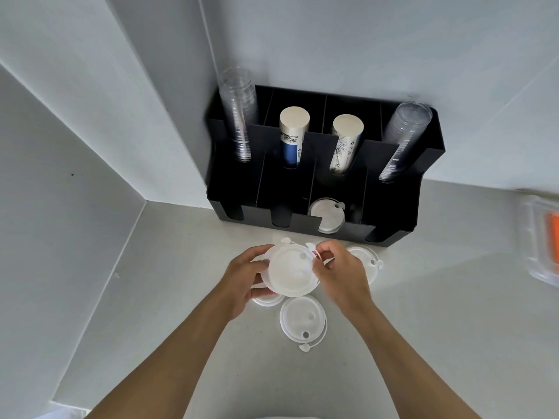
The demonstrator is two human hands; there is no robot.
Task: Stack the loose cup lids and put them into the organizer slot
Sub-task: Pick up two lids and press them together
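I hold a small stack of white plastic cup lids [289,272] just above the counter, in front of the black organizer [393,234]. My left hand [245,279] grips the stack's left edge. My right hand [341,273] pinches its right rim near the plug tabs. One loose lid [302,323] lies on the counter below the stack. Another lid [367,261] lies to the right, partly behind my right hand. A third lid [267,299] peeks out under my left hand. More lids [326,214] sit in the organizer's third front slot.
The organizer's back slots hold two stacks of clear cups [239,116] [402,140] and two stacks of paper cups [292,137] [344,143]. White walls meet in a corner behind it. A clear container [541,237] with something orange sits at the right edge of the counter.
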